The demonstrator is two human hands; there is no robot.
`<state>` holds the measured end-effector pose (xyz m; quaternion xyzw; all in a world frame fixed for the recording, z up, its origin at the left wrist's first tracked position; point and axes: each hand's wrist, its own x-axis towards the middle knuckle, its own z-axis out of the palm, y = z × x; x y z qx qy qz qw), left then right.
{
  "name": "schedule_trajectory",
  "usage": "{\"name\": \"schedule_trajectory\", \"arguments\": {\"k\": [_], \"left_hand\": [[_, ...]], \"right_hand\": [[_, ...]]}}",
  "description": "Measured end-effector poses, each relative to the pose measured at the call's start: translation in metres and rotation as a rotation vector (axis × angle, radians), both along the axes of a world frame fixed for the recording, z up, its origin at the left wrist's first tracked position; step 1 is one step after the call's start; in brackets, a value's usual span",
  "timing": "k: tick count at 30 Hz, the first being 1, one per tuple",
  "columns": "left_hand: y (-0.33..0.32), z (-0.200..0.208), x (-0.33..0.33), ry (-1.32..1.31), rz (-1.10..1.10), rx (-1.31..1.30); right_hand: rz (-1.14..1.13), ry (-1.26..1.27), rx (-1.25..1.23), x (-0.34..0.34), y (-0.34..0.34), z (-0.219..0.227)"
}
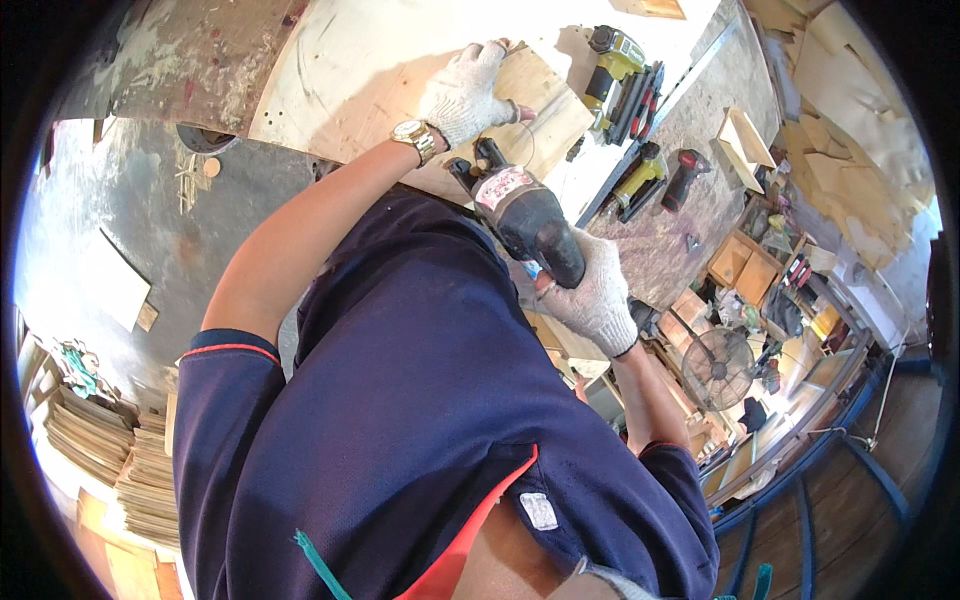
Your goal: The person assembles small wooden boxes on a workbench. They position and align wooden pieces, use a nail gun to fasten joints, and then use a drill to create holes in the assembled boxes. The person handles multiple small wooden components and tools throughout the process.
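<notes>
Two gloved hands at work, both in white knit gloves. Left hand (465,92) lies flat, fingers spread, palm down on a small plywood piece (540,110); grip released, pressing rather than grasping. Gold wristwatch (415,137) on that wrist. Right hand (592,290) has a clenched grip wrapped around the black handle of a power tool (520,210), dark body with a red-and-white label, nose pointing toward the plywood piece and ending just beside its near edge. Cannot tell if the tip touches the wood.

Plywood piece rests on a larger pale plywood sheet (350,70) lying on the table (690,130), grey and scuffed. Beyond the piece, on the table: a yellow-and-black cordless tool (612,58), another yellow-and-black tool (640,175), a red-and-black drill (685,178), and a small open wooden box (742,145), all well apart from the hands.

Person's navy shirt (420,400) with red trim fills the lower middle of the view. Floor fan (717,368) stands lower right among wood offcuts. Stacked thin boards (110,440) lower left.
</notes>
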<state>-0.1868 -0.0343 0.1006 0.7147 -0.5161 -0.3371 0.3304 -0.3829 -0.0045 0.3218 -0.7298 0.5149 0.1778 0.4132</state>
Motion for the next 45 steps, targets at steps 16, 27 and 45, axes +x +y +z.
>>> {"name": "schedule_trajectory", "arguments": {"k": [16, 27, 45], "left_hand": [[-0.012, -0.002, -0.004, -0.291, 0.035, -0.171], [-0.083, 0.008, 0.021, -0.193, -0.491, -0.007], [-0.051, -0.005, 0.044, -0.213, -0.227, -0.148]], "right_hand": [[-0.110, 0.057, -0.214, 0.000, 0.029, -0.004], [-0.203, 0.090, -0.125, 0.017, 0.029, 0.005], [-0.138, -0.004, -0.023, 0.023, 0.013, 0.009]]}}
